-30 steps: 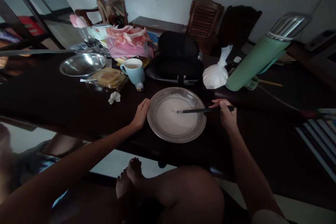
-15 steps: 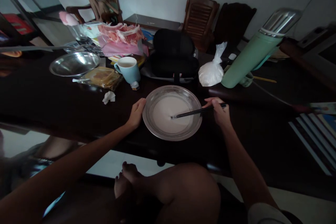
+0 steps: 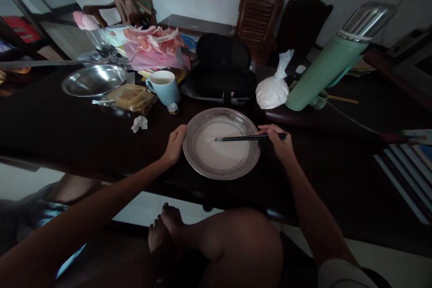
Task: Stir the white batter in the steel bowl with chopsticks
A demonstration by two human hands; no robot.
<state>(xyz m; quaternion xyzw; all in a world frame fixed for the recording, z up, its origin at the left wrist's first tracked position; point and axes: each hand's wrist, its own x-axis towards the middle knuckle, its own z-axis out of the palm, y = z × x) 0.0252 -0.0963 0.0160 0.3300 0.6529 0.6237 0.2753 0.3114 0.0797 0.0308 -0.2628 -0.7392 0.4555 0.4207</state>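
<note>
A round metal bowl [image 3: 221, 174] stands on the dark table in front of me, holding a smooth, pale, milky liquid [image 3: 222, 153]. My left hand [image 3: 176, 143] is closed on the bowl's left rim, its fingers partly hidden by the side of the bowl. Between the fingers of my right hand [image 3: 281, 143] are black chopsticks [image 3: 243, 137], held closed together. Their tips dip into the liquid left of the bowl's middle, and they cross over the right rim.
Behind the bowl are a black case [image 3: 224, 69], a knotted bag of white powder [image 3: 272, 92] and a green thermos [image 3: 327, 72]. Leftward stand a blue mug [image 3: 164, 87], another metal bowl [image 3: 94, 82] and raw meat [image 3: 155, 41]. Books [image 3: 405, 177] lie right. A person [image 3: 133, 4] sits behind.
The chopstick tips have moved through the liquid, away from me and slightly left, and the chopsticks now lie more level. My left hand keeps its place on the rim.
</note>
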